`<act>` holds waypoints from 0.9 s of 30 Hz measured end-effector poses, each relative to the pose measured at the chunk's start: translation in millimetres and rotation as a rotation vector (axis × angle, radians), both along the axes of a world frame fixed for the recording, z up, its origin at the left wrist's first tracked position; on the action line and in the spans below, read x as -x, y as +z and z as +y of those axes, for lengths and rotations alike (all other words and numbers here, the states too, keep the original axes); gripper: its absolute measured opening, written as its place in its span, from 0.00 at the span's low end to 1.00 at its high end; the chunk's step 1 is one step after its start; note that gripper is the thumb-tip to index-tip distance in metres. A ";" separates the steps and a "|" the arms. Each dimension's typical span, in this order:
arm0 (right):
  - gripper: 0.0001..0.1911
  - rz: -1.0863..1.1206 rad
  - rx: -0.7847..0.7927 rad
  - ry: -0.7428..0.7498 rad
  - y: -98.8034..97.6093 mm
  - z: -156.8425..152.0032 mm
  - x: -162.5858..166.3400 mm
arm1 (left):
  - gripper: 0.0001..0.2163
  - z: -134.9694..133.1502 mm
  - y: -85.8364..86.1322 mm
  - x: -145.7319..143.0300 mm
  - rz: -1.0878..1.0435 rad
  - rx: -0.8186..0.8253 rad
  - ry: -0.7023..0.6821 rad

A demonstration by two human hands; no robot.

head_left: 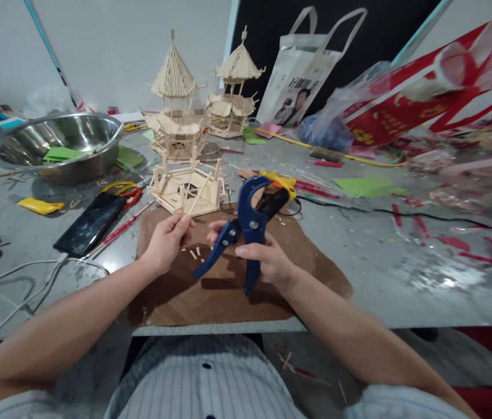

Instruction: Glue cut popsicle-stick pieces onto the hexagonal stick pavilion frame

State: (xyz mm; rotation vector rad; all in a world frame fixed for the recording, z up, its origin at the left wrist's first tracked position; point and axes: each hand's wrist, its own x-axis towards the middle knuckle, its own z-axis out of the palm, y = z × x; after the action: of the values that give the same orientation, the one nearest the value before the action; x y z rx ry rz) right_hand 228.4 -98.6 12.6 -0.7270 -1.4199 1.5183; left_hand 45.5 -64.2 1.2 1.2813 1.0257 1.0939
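Counts on the counter

There were three pale stick-built pavilion models (174, 110), one steel bowl (56, 145), one black phone (91, 222) and one blue-handled cutter (246, 230).

grey table (403, 279) | brown mat (228, 291) | steel bowl (53, 145) | phone (91, 224) | stick pagodas (176, 110)

A round steel bowl (53, 145) holding green paper stands at far left. A black phone (91, 223) lies beside red-and-yellow scissors (123, 191). Two tall wooden-stick pagoda models (176, 105) stand behind. A white tote bag (304, 70) leans against the dark board.
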 end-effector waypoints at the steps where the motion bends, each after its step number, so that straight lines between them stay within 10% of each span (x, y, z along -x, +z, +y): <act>1: 0.19 -0.046 -0.038 -0.071 1.3 1.3 -5.0 | 0.15 1.3 0.3 1.6 0.020 -0.028 0.015; 8: 0.16 -0.988 -0.504 -0.656 -4.6 17.7 -21.9 | 0.16 -0.3 1.3 5.9 0.193 -0.193 0.036; 27: 0.25 -1.196 -0.511 -0.494 -11.9 15.3 -8.6 | 0.14 -10.6 2.4 6.3 0.424 -0.439 0.031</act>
State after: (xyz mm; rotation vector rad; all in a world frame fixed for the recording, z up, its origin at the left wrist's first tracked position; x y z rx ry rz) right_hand 237.0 -83.3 0.7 -1.6118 -2.1035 0.1959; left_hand 39.2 -74.8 3.6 1.9154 1.1541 1.1346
